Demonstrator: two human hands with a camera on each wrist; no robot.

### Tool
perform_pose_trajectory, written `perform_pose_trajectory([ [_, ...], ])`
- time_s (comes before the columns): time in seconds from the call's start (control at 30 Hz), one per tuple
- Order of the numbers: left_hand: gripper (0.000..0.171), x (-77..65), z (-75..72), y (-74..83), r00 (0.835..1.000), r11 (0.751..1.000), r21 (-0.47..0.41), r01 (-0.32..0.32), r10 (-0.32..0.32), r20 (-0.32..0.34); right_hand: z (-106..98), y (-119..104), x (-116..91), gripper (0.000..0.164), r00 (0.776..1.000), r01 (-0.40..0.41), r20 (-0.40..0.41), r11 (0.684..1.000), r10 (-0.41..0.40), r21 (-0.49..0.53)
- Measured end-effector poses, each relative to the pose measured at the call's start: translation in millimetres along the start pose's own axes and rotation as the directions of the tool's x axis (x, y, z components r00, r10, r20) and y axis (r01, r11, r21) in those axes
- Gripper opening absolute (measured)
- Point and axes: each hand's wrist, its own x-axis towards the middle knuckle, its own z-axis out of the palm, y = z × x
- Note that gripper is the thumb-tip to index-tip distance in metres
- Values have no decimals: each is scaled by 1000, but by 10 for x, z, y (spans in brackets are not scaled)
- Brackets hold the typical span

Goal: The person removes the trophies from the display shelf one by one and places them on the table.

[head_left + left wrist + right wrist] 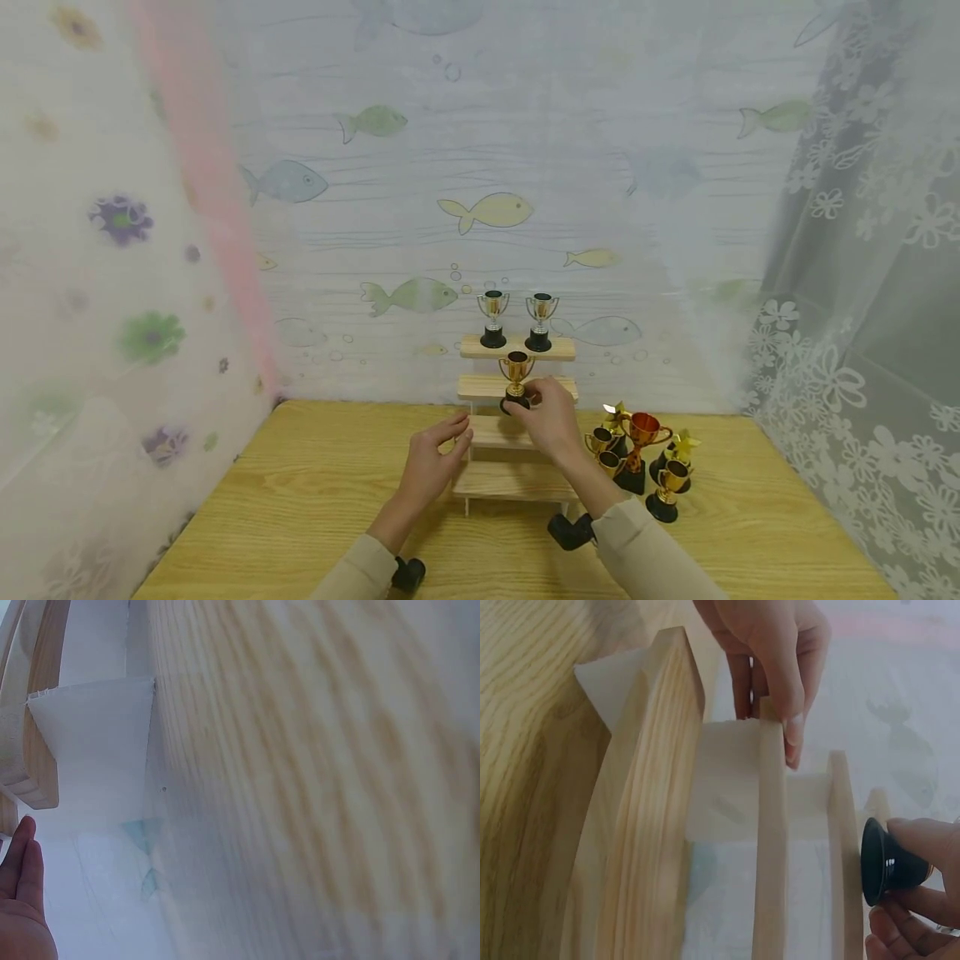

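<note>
My right hand (553,418) pinches a small gold trophy cup (517,367) by its black base. It is upright at the second board from the top of a wooden step stand (517,481). In the right wrist view the black base (891,859) is right at that board's face (844,855). My left hand (431,462) grips the left end of the board one step lower, thumb on one side and fingers on the other, as the right wrist view shows. Two silvery-gold trophy cups (492,318) stand on the top board.
To the right of the stand, several trophies cluster on the wooden table (337,467): a large red cup (643,429), small gold cups (673,477) and gold star trophies (684,447). A fish-printed curtain (480,150) hangs behind the stand.
</note>
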Motion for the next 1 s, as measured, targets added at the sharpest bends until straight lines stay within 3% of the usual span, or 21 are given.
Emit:
perform_pose_trajectory([
  [1.0, 32, 2, 0, -25, 1000, 1000, -9, -8, 8, -7, -83, 71, -244, 37, 999, 45, 21, 999, -45, -13],
])
